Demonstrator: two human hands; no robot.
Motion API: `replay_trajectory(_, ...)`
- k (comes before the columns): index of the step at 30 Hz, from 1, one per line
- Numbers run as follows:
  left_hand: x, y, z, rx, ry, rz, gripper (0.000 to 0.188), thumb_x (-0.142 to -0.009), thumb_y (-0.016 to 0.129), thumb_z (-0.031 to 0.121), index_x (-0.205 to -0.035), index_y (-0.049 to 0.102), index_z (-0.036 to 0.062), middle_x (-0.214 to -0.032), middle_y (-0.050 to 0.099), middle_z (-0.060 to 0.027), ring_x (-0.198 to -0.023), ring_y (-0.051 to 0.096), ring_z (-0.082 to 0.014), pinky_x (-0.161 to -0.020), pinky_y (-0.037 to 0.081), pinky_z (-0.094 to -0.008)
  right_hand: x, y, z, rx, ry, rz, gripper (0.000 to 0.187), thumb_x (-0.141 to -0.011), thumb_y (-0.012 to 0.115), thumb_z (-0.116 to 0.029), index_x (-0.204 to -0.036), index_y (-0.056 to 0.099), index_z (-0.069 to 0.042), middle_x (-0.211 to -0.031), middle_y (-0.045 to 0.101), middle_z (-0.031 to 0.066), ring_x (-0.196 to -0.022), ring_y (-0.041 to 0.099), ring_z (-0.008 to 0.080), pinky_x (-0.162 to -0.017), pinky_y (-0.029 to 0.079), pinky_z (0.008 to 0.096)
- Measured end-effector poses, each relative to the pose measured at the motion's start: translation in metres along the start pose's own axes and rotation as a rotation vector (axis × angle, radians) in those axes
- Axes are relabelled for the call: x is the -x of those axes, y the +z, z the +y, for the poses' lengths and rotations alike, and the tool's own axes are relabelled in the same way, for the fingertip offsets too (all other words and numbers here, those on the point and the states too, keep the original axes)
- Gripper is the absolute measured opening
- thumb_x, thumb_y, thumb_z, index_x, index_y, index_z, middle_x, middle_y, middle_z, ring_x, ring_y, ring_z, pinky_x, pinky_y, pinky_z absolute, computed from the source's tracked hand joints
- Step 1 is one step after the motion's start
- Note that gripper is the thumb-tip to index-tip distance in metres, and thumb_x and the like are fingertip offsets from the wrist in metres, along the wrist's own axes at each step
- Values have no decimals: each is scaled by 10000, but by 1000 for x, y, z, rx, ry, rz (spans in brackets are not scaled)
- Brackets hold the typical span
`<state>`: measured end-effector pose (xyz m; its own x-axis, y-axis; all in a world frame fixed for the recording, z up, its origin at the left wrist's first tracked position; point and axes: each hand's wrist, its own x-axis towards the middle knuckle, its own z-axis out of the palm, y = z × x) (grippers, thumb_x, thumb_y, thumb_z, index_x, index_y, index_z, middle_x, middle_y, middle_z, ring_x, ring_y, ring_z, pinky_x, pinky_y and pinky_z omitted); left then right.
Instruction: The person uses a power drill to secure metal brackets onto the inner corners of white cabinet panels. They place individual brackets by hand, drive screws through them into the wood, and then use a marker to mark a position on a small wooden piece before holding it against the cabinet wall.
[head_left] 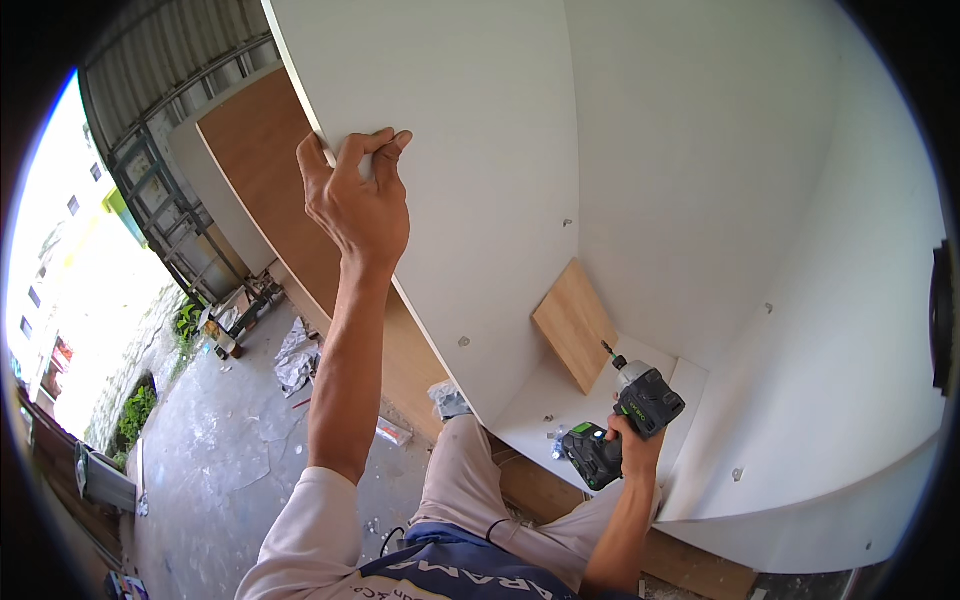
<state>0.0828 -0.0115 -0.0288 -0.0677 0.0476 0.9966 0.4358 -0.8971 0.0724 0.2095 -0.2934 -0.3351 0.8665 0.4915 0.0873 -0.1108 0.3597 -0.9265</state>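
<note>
My right hand is wrapped round the grip of a black, grey and green cordless impact driver. Its bit points up and away into a white cabinet. Raised at the front edge of the cabinet's left side panel, my left hand has thumb and forefinger pinched together. What lies between those fingertips, if anything, is too small to make out. Another finger of that hand reaches the panel's edge. A wood-coloured board leans in the far corner of the cabinet, beyond the driver.
Small metal fittings dot the white panels. A curved white panel closes the right front. Brown and white boards stand left of the cabinet. Crumpled plastic and debris lie on the concrete floor. A small clear bag sits inside.
</note>
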Motion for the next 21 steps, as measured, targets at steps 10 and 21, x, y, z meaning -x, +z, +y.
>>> replay_trajectory(10, 0, 4, 2, -7, 62, 74, 120, -768, 829, 167, -791, 733, 98, -831, 615, -105, -844, 586, -257, -622, 475, -381, 6, -11, 24, -114, 44, 66, 377, -730, 634, 108, -1103, 590, 82, -765, 588, 82, -525, 552, 155, -507, 467, 273)
replay_trajectory(21, 2, 9, 7, -10, -45, 122, 112, -760, 826, 131, -753, 725, 86, -867, 617, -107, -851, 592, -243, -625, 480, -385, 8, -11, 36, -150, 67, 67, 403, -726, 616, 115, -1123, 567, 72, -802, 592, 99, -519, 538, 158, -508, 467, 290)
